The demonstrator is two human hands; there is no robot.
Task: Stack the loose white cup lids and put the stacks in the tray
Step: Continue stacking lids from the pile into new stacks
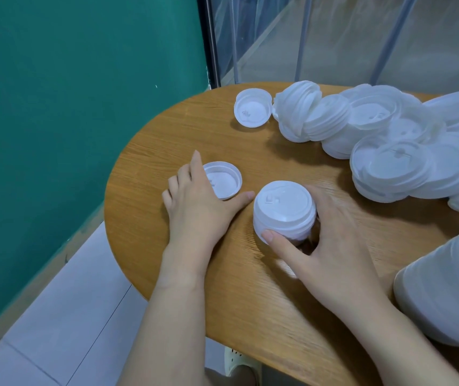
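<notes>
From the head view, we are looking down at a rounded wooden table (250, 288) set against a teal wall (69, 93). Our right hand (331, 243) is curling around a short stack of white plastic cup lids (284, 211) standing dome-up on the table, with the thumb pressing its near side and the fingers wrapping the far side. Our left hand (197, 201) is lying flat on the table with its fingers straight and spread, holding nothing; its inner edge is touching a single white cup lid lying upside down (224, 183), and the thumb is reaching toward the stack. The gripped stack is sitting just beside that upturned lid, near the table's middle. Farther back, another single upturned white lid (253, 107) is resting near the far edge. To its right, a large jumbled pile of loose white lids (384, 140) is spreading across the table toward the right edge of the picture. At the lower right, a blurred white lidded shape (451, 288) is filling the corner; we cannot tell what it is. Below the table, pale floor tiles (64, 316) are showing.
</notes>
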